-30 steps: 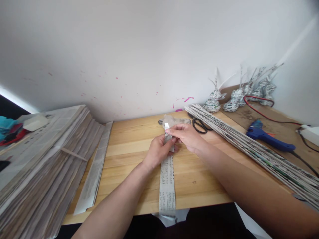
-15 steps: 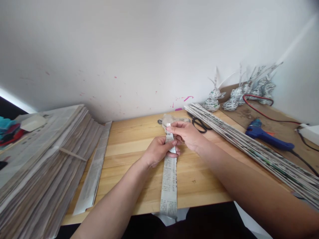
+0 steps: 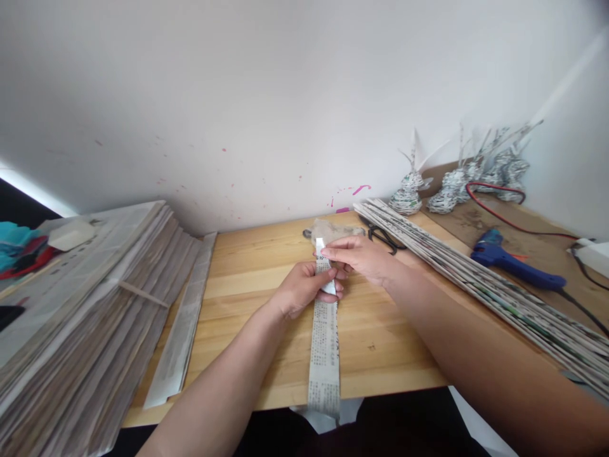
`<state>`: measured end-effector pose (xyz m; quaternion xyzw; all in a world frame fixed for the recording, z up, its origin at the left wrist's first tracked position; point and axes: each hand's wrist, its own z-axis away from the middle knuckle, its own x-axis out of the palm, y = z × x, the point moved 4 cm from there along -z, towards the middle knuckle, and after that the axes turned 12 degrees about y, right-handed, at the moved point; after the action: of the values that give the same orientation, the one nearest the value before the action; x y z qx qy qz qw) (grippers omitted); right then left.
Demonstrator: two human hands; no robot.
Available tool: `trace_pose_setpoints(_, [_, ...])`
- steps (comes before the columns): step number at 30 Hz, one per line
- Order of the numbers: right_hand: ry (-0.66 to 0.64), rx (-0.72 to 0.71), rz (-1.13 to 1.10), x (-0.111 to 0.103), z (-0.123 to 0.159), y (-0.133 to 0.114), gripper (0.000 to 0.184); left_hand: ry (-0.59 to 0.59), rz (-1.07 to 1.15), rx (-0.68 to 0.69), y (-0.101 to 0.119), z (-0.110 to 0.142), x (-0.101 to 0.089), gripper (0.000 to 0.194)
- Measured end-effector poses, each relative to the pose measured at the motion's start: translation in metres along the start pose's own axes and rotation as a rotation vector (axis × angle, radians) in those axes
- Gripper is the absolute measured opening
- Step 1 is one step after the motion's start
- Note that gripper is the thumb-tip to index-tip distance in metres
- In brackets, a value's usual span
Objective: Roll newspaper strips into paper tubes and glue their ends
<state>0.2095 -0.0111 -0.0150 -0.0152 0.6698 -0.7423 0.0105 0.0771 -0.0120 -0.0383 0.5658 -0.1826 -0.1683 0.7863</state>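
A long strip of newspaper (image 3: pixel 325 349) runs from the middle of the wooden table over its front edge. My left hand (image 3: pixel 307 289) is closed on it, thumb on top, a little below the strip's far end. Close beyond, my right hand (image 3: pixel 352 257) pinches the right side of the far end between thumb and fingers. The far end looks folded narrower than the rest. Some of my right fingers are hidden behind the paper. Just past the hands lies a crumpled, translucent bag-like thing (image 3: pixel 328 230), and black-handled scissors (image 3: pixel 387 240) lie to the right.
A tall newspaper stack (image 3: pixel 143 304) stands at left, with cut strips (image 3: pixel 188 317) beside it. At right lie a bundle of rolled paper sticks (image 3: pixel 457 273) and a blue glue gun (image 3: pixel 516 263) with a cord. Woven paper figures (image 3: pixel 406 193) stand by the wall.
My right thumb and fingers have shifted slightly to the right edge of the strip, baring more of its far tip. My left hand keeps its hold.
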Motion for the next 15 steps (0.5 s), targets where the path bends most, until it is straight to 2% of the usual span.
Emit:
trace_pose_setpoints(5, [-0.009,0.069,-0.048,0.0059,0.0014,0.0057,0.034,-0.028,-0.017,-0.003,0.0006,0.0022,0.0048,0.038])
trace_pose_setpoints(12, [0.133,0.055,-0.086,0.0026,-0.0029,0.0053,0.028,-0.016,-0.037,-0.013,0.0024,0.0041,0.0077,0.042])
trace_pose_setpoints(15, [0.139,0.056,-0.114,0.0022,-0.0052,0.0077,0.029,0.014,-0.04,0.008,0.0036,0.0053,0.0089,0.043])
